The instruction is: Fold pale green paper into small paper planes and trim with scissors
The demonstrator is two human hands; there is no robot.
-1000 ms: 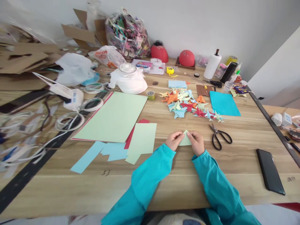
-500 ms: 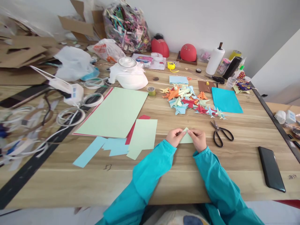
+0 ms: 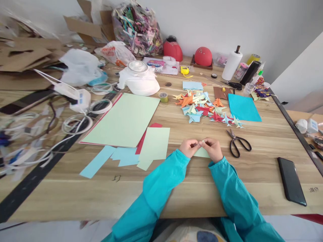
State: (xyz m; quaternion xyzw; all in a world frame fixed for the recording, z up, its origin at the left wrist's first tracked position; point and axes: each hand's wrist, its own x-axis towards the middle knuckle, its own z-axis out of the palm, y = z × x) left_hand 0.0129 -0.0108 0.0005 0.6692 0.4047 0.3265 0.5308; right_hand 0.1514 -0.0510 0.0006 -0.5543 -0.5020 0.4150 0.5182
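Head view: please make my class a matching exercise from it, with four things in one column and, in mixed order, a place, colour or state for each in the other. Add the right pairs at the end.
Column one
1. Phone
2. Small green paper
3. Tape measure
4. Scissors beside the right hand

Column two
A. Yellow
B. Blades parted
C. Furthest right of the four
D. Held between the left hand and the right hand

Right pairs: 1-C, 2-D, 3-A, 4-B
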